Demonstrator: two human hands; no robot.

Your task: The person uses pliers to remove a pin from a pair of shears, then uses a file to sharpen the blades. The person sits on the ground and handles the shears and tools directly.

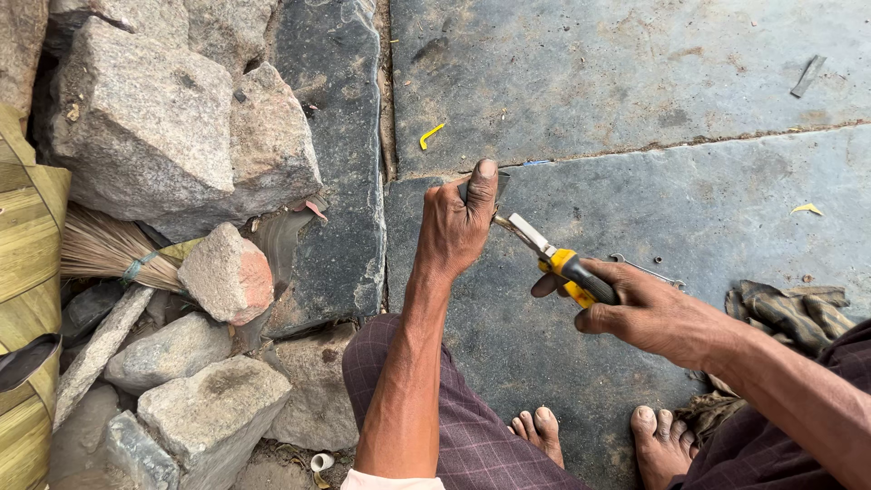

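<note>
Yellow and black grips of the pliers (567,270) are sitting in our right hand (635,308), which is closing around them. Our left hand (458,222) is pinching a small dark piece (502,181) against the stone slab (689,200), right at the pliers' nose. We are seeing a woven bamboo basket (27,236) far left, its contents hidden from us.

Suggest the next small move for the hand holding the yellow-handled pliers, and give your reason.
Probably squeeze the handles. The right hand holds the pliers with their tip at the small dark piece that the left hand pinches against the stone slab.
</note>
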